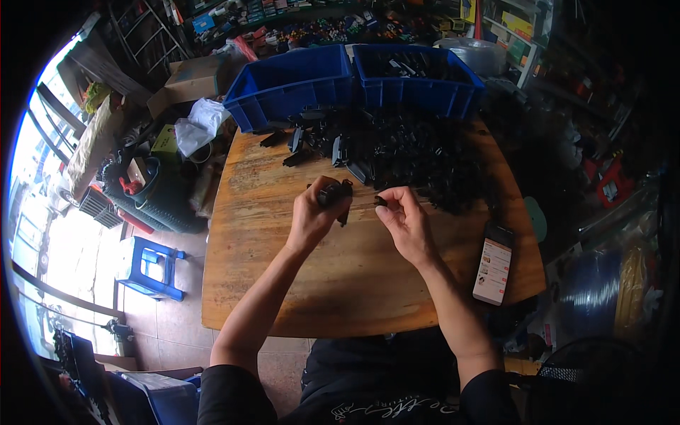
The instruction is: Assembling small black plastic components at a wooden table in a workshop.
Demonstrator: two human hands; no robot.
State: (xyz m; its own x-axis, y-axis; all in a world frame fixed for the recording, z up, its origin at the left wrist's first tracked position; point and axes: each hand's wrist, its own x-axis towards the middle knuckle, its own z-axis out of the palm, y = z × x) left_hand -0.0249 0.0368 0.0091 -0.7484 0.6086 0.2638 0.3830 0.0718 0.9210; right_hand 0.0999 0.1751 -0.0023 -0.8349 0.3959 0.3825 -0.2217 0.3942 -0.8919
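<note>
Above the middle of the wooden table (283, 304), my left hand (309, 219) is closed round a black plastic part (343, 198); the fingers cover much of it. A short way to the right, my right hand (405, 225) pinches a small dark piece (381, 201) between thumb and fingertips; its exact kind is too small to tell. The two hands are apart. Just beyond them lies a large pile of black plastic parts (418, 152), some showing grey faces.
Two blue crates stand at the table's far side: the left crate (290, 95) and the right crate (418, 91), which holds black parts. A lit phone (494, 263) lies at the right edge. A blue stool (151, 268) stands on the floor at left.
</note>
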